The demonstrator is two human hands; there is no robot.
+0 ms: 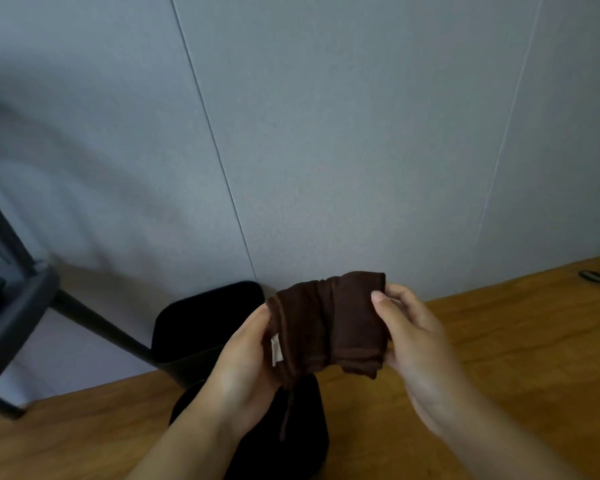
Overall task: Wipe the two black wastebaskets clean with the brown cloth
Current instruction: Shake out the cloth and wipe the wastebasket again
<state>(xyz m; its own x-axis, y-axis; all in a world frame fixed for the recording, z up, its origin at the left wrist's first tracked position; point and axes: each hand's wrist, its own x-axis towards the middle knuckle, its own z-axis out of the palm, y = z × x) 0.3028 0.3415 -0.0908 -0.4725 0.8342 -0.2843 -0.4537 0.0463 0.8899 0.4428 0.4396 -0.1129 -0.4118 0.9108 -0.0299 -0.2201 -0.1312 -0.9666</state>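
Note:
A folded brown cloth (329,323) with a small pale label is held up in front of me between both hands. My left hand (246,362) grips its left end, and my right hand (413,337) pinches its right end with the thumb on top. A thin brown cord hangs down from the cloth. One black wastebasket (201,323) stands on the floor by the wall, behind the cloth. A second black wastebasket (305,431) sits on the wooden table right below my hands, partly hidden by my left forearm.
The wooden table (499,341) stretches from lower left to the right, against a grey panelled wall. A dark chair or frame (18,306) with slanted legs stands at the left. A small dark oval object (592,276) lies at the table's far right.

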